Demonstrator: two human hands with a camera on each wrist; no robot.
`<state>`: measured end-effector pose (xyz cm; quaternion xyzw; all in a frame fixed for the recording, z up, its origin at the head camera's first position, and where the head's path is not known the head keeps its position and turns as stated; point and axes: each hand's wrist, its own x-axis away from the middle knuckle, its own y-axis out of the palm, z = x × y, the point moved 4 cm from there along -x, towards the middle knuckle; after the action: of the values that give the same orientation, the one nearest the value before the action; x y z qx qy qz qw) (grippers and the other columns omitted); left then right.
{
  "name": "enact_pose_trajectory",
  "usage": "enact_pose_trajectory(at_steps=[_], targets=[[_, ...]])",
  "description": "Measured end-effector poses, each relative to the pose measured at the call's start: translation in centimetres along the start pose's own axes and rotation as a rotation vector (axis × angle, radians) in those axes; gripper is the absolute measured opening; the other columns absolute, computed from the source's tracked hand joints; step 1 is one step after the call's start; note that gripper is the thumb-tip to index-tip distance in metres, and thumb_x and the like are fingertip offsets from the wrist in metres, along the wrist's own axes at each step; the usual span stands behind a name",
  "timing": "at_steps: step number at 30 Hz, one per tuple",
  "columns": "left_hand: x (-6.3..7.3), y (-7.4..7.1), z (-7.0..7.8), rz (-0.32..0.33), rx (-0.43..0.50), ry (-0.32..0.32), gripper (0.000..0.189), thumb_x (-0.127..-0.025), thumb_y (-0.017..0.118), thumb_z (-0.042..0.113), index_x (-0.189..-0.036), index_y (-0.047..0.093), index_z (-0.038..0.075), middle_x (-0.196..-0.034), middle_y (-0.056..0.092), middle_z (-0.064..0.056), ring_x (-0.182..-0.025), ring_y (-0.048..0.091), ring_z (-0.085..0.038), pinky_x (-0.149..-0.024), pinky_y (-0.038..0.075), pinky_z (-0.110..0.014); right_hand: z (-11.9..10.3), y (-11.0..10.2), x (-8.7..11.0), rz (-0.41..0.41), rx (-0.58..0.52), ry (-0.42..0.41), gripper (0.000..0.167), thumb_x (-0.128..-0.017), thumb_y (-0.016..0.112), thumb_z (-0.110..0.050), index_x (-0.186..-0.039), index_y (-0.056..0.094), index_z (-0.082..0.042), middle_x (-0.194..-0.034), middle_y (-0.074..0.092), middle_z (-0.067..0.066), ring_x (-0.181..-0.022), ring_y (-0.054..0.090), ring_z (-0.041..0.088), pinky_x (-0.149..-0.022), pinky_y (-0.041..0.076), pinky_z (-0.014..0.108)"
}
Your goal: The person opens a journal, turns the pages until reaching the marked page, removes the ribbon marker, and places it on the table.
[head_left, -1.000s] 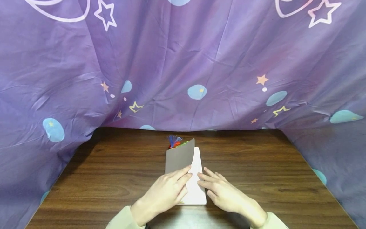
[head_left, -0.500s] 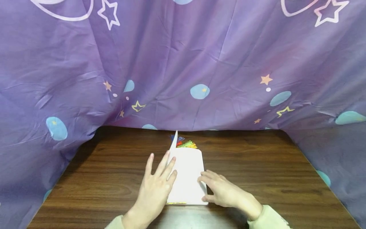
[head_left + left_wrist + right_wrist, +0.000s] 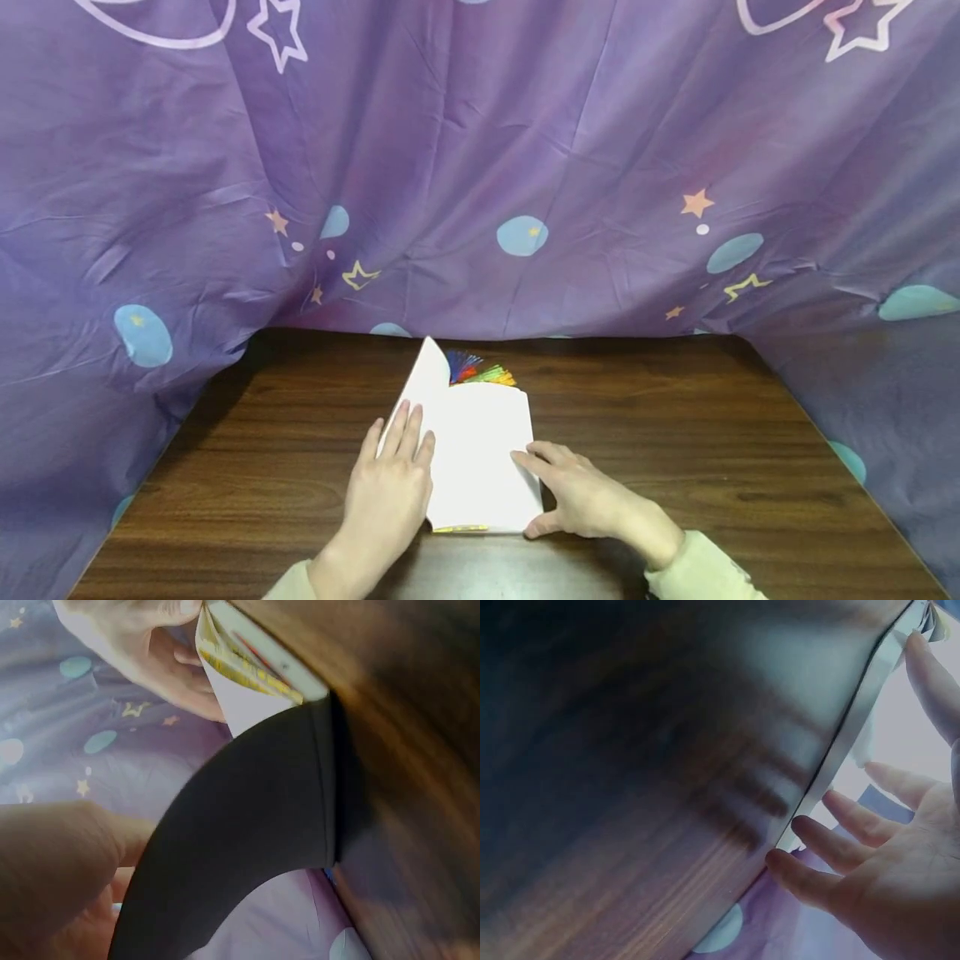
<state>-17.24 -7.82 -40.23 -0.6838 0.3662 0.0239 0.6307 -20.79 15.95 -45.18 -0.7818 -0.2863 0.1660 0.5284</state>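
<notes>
Left hand [image 3: 388,490] is resting straight fingers on tilted cover [image 3: 427,371], right hand [image 3: 581,493] is touching right edge of notebook [image 3: 480,458], fingers spread, neither gripping anything.

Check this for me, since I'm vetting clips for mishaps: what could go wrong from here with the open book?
The cover is bowed and partly raised, so it might swing back if the left hand lifts. The colored strands fan out beyond the book and might snag.

Apparently a booth: starry cloth [image 3: 480,150], wooden table [image 3: 285,433].
</notes>
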Motion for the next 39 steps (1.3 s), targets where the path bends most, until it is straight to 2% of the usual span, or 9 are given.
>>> enact_pose_trajectory(at_steps=[3,11,16,21,24,28,30,35,39], targets=[[-0.3,0.3,-0.6,-0.014,0.006,-0.028,0.043,-0.079,0.075,0.025,-0.116,0.072,0.006,-0.137,0.053,-0.023,-0.131,0.046,-0.037,-0.099,0.044,-0.054,0.1,0.0,0.0,-0.021,0.015,0.009,0.094,-0.073,0.081,-0.049,-0.149,0.041,-0.011,-0.146,0.039,0.017,-0.131,0.041,0.036,-0.102,0.035,0.063],[-1.6,0.9,-2.0,-0.168,0.071,-0.096,0.044,-0.083,0.073,0.030,-0.121,0.069,0.007,-0.133,0.055,-0.026,-0.125,0.051,-0.039,-0.081,0.053,-0.050,0.0,0.1,0.4,-0.042,0.084,0.046,0.095,-0.076,0.072,-0.061,-0.150,0.039,-0.011,-0.150,0.036,0.016,-0.134,0.038,0.037,-0.104,0.031,0.065],[-3.0,0.8,-2.9,-0.072,0.195,-0.040,0.034,-0.083,0.074,0.021,-0.113,0.072,0.004,-0.124,0.061,-0.025,-0.114,0.057,-0.036,-0.070,0.056,-0.044,-0.5,0.1,0.6,-0.019,0.146,0.059,0.096,-0.075,0.069,-0.066,-0.148,0.042,-0.011,-0.148,0.040,0.017,-0.133,0.039,0.038,-0.102,0.032,0.068],[-3.6,1.0,-3.6,0.027,0.378,-0.033,0.011,-0.086,0.066,0.006,-0.094,0.073,0.003,-0.119,0.064,-0.020,-0.115,0.056,-0.033,-0.085,0.055,-0.042,-1.4,0.0,0.4,0.005,0.252,0.025,0.094,-0.076,0.069,-0.066,-0.146,0.045,-0.009,-0.150,0.038,0.019,-0.137,0.036,0.038,-0.105,0.028,0.067],[-3.6,1.2,-3.7,0.067,0.489,-0.074,0.015,-0.086,0.058,0.000,-0.091,0.072,0.001,-0.124,0.062,-0.021,-0.126,0.050,-0.034,-0.097,0.049,-0.042,-1.9,-0.2,0.1,0.008,0.293,0.003,0.094,-0.076,0.068,-0.067,-0.147,0.044,-0.009,-0.153,0.034,0.019,-0.139,0.033,0.039,-0.106,0.025,0.068],[-3.7,1.6,-3.8,0.100,0.578,-0.156,0.024,-0.087,0.055,-0.002,-0.106,0.070,-0.005,-0.141,0.048,-0.027,-0.137,0.038,-0.038,-0.105,0.041,-0.044,-2.3,-0.2,0.0,0.033,0.294,-0.016,0.087,-0.080,0.067,-0.065,-0.145,0.048,-0.011,-0.152,0.037,0.017,-0.138,0.035,0.037,-0.106,0.026,0.067],[-3.8,1.7,-3.8,0.100,0.601,-0.199,0.030,-0.088,0.055,-0.002,-0.115,0.066,-0.007,-0.146,0.041,-0.028,-0.132,0.044,-0.039,-0.102,0.044,-0.045,-2.3,-0.2,0.0,0.046,0.278,-0.026,0.080,-0.082,0.068,-0.061,-0.142,0.051,-0.012,-0.151,0.040,0.016,-0.138,0.036,0.036,-0.106,0.026,0.066],[-3.6,2.1,-4.0,0.002,0.607,-0.267,0.044,-0.091,0.056,0.004,-0.133,0.054,-0.010,-0.150,0.033,-0.029,-0.120,0.055,-0.041,-0.092,0.051,-0.048,-2.2,-0.2,0.4,0.060,0.253,-0.078,0.068,-0.084,0.067,-0.057,-0.136,0.059,-0.014,-0.145,0.049,0.013,-0.136,0.039,0.035,-0.105,0.026,0.068],[-3.2,2.6,-4.4,-0.108,0.589,-0.285,0.053,-0.094,0.058,0.012,-0.142,0.044,-0.007,-0.154,0.024,-0.028,-0.131,0.043,-0.040,-0.096,0.047,-0.050,-2.1,-0.2,0.4,0.071,0.266,-0.160,0.063,-0.085,0.063,-0.059,-0.132,0.062,-0.015,-0.138,0.056,0.010,-0.131,0.045,0.036,-0.103,0.028,0.070]])
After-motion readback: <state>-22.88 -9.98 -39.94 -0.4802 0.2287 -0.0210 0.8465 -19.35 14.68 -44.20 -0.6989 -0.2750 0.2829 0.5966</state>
